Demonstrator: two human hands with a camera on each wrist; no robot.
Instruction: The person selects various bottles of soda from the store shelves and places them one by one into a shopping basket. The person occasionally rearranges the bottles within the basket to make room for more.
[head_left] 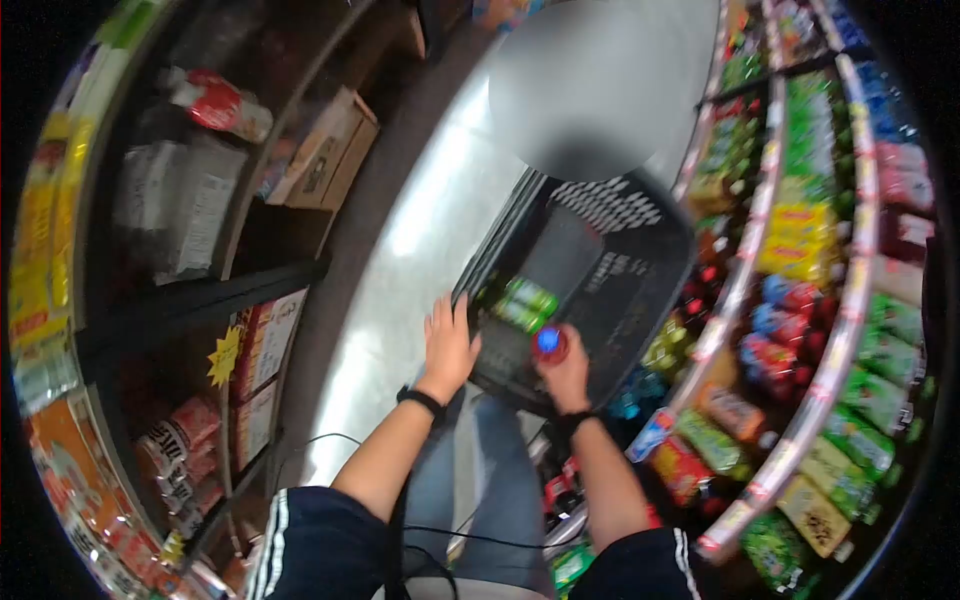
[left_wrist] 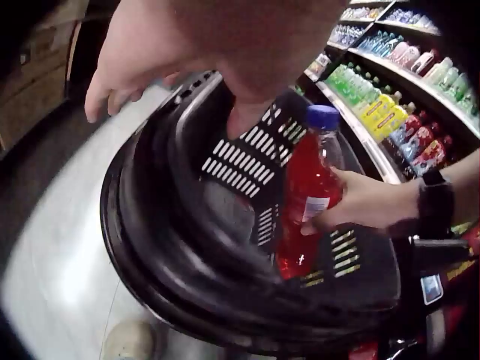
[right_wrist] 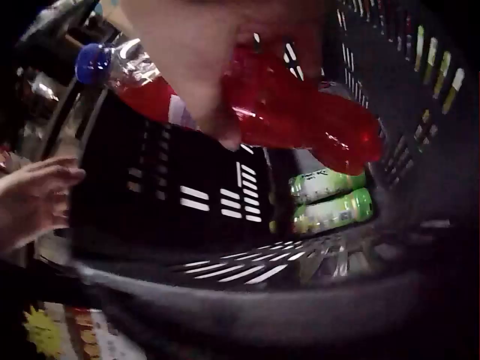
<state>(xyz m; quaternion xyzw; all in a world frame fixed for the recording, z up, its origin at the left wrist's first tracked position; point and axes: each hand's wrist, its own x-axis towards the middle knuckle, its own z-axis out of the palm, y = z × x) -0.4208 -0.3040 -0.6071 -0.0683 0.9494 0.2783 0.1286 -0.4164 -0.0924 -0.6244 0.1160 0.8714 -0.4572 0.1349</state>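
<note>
My right hand (head_left: 566, 368) grips a bottle of red drink (left_wrist: 307, 199) with a blue cap. It holds the bottle inside the black shopping basket (head_left: 652, 262), upright in the left wrist view. Two green-and-white drink containers (right_wrist: 334, 212) lie side by side on the basket floor, below the red bottle. At the basket's left edge is my left hand (head_left: 449, 345), its fingers extended over the rim. In the left wrist view its thumb reaches to the inner side of the rim and nothing is held.
Shelves of bottled drinks (head_left: 800, 230) run along the right, close to the basket. Dark shelving with a cardboard box (head_left: 325, 150) and bagged goods (head_left: 205, 205) stands on the left. Pale floor (head_left: 400, 260) lies between them. Thin cables (head_left: 480, 540) cross my legs.
</note>
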